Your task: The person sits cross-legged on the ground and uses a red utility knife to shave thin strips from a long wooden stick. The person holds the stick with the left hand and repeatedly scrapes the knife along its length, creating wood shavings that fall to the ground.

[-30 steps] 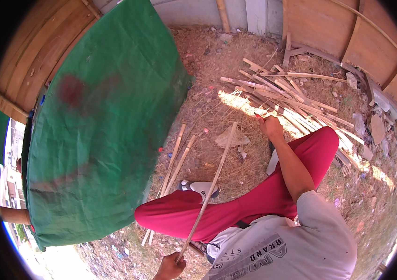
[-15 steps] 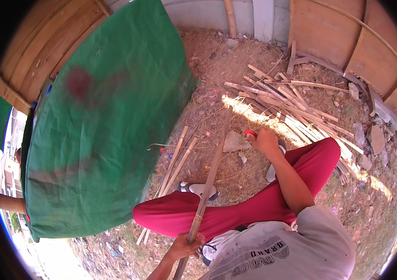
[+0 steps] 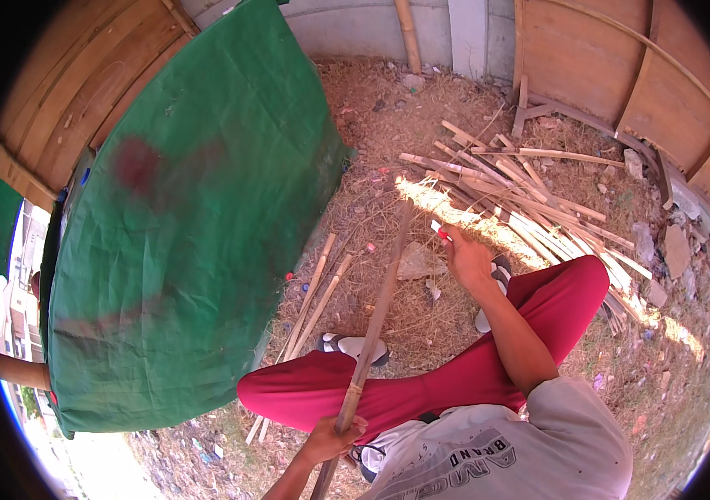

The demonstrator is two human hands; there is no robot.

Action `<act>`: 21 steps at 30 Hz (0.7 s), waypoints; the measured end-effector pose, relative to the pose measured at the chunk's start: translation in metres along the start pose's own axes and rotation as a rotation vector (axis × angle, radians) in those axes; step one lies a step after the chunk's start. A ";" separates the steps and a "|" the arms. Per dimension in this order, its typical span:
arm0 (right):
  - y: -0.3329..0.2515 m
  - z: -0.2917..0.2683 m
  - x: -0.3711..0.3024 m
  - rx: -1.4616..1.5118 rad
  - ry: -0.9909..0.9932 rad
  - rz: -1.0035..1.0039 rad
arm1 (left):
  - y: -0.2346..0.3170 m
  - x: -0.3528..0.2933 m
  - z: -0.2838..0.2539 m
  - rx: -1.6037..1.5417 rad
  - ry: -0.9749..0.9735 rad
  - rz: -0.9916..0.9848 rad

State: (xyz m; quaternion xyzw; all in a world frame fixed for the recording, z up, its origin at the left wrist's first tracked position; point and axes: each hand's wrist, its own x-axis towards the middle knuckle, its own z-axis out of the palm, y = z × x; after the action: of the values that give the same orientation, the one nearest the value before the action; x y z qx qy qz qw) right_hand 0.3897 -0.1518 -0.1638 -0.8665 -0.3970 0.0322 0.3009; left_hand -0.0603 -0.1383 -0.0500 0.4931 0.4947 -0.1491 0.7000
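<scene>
My left hand (image 3: pixel 335 439) is closed around the lower part of a long brown bamboo strip (image 3: pixel 381 308). The strip slants up and away across my lap, its far end above the dry grass. In my closed right hand (image 3: pixel 469 260) is a small red-handled knife (image 3: pixel 443 234); a short bright blade points up and left from it. The blade is to the right of the strip's far end and looks apart from it. Most of the knife's handle is hidden by my fingers.
A pile of pale split bamboo strips (image 3: pixel 538 196) lies at the far right. A few loose strips (image 3: pixel 313 304) rest left of my foot. A green tarpaulin (image 3: pixel 180 250) hangs on the left. A stone (image 3: pixel 420 262) lies ahead, with wooden panels (image 3: pixel 588 58) at the back right.
My right hand has turned slightly, and the knife's blade now shows. The bamboo strip and left hand have barely moved. A thin curl near the tarpaulin's edge is gone from view.
</scene>
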 end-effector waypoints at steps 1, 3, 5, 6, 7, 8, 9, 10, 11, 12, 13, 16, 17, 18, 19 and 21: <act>0.003 0.003 0.000 0.019 0.018 -0.020 | 0.001 0.000 0.001 0.000 0.005 0.007; 0.001 0.006 0.000 0.009 -0.003 -0.037 | 0.003 -0.003 0.003 -0.006 0.018 0.020; -0.001 0.007 -0.001 0.008 -0.010 -0.038 | 0.000 -0.003 0.003 -0.020 0.023 0.018; -0.001 0.007 -0.002 0.011 -0.008 -0.031 | 0.000 -0.003 0.004 -0.027 0.025 0.017; -0.002 0.007 -0.003 0.014 -0.005 -0.024 | 0.000 -0.004 0.004 -0.018 0.026 0.016; -0.005 0.004 -0.003 0.001 -0.020 -0.006 | 0.002 -0.005 0.005 -0.010 0.027 0.014; -0.007 0.001 -0.002 -0.012 -0.035 0.012 | 0.003 -0.006 0.006 -0.002 0.029 0.013; -0.009 -0.003 -0.002 -0.025 -0.050 0.030 | 0.002 -0.006 0.006 0.001 0.029 0.011; -0.010 -0.006 -0.001 -0.022 -0.068 0.030 | 0.002 -0.006 0.006 0.004 0.031 0.011; -0.012 -0.009 -0.001 -0.018 -0.086 0.029 | 0.001 -0.006 0.006 0.006 0.033 0.011; -0.013 -0.011 -0.001 -0.015 -0.105 0.028 | 0.001 -0.007 0.006 0.008 0.031 0.018; 0.005 0.000 -0.001 -0.008 -0.043 0.015 | 0.005 -0.007 0.007 0.010 0.022 0.033; 0.001 -0.002 0.000 -0.015 -0.066 0.056 | 0.006 -0.008 0.007 -0.004 0.027 0.025; -0.002 -0.004 0.001 -0.022 -0.090 0.098 | 0.005 -0.009 0.007 -0.017 0.032 0.017; -0.006 -0.005 0.002 -0.029 -0.113 0.139 | 0.004 -0.009 0.007 -0.015 0.033 0.018; -0.010 -0.007 0.002 -0.018 -0.085 0.172 | 0.004 -0.009 0.006 -0.008 0.030 0.023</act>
State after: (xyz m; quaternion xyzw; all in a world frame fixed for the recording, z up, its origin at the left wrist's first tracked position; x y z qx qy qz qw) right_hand 0.3865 -0.1492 -0.1522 -0.8979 -0.3337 0.0914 0.2722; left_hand -0.0586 -0.1444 -0.0404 0.4980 0.5002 -0.1315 0.6961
